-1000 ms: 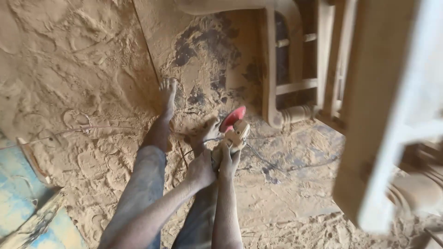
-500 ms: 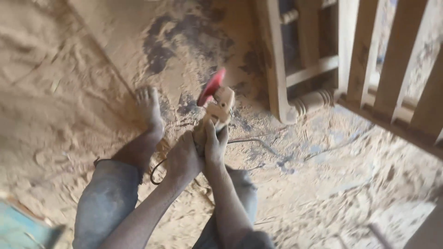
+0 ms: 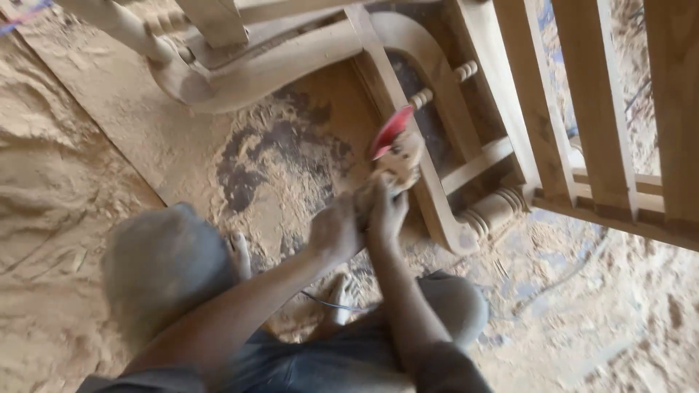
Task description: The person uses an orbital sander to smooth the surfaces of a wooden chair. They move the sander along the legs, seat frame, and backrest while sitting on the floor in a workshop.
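The floor point(image 3: 597, 306) was covered in pale sawdust, heaped thick at the left, with a dark bare patch point(image 3: 247, 175) showing near the middle. Unfinished wooden furniture point(image 3: 437, 182) stood on it along the top and right, its turned foot point(image 3: 495, 211) set in the dust. A thin dark cable point(image 3: 328, 302) lay across the sawdust, and bare feet point(image 3: 240, 251) rested there too.

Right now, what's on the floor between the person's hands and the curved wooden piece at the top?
In the head view, only sawdust-covered floor with a dark patch lies between the hands gripping the red-guarded power tool and the curved wooden piece.
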